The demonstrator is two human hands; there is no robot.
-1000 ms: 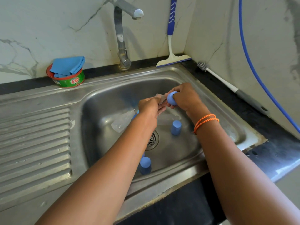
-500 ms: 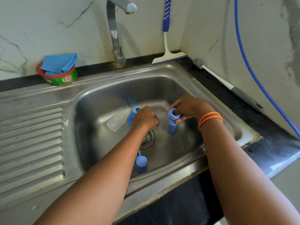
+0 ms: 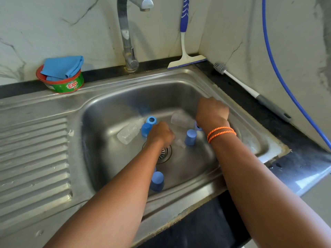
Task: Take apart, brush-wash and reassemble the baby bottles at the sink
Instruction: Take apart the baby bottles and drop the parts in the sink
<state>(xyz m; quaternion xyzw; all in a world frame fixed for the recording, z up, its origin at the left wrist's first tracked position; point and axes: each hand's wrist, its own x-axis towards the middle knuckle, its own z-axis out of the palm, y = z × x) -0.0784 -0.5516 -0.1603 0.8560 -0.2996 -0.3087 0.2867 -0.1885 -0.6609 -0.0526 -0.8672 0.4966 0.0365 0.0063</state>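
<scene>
Steel sink [image 3: 53, 176]: two clear bottles [image 3: 129, 131] [image 3: 180, 119], blue caps [image 3: 190, 137] [image 3: 157, 181], ring [image 3: 151, 120]. Black surface [image 3: 250, 97]: soap tub [image 3: 61, 83], bottle brush [image 3: 250, 92].

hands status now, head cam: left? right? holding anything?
Left hand: fingers curled down in the sink basin; any grip hidden, cannot be told.
Right hand: curled over a clear bottle; actual grip cannot be told.

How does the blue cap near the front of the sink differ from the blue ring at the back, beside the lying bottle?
The cap has a closed, rounded top; the ring has an open hole through its middle. The cap is taller and stands alone near the sink's front wall; the ring is short and sits close to the clear bottle and another blue piece. The cap's blue looks duller, the ring's brighter. Both rest in the basin, untouched by either hand.
</scene>
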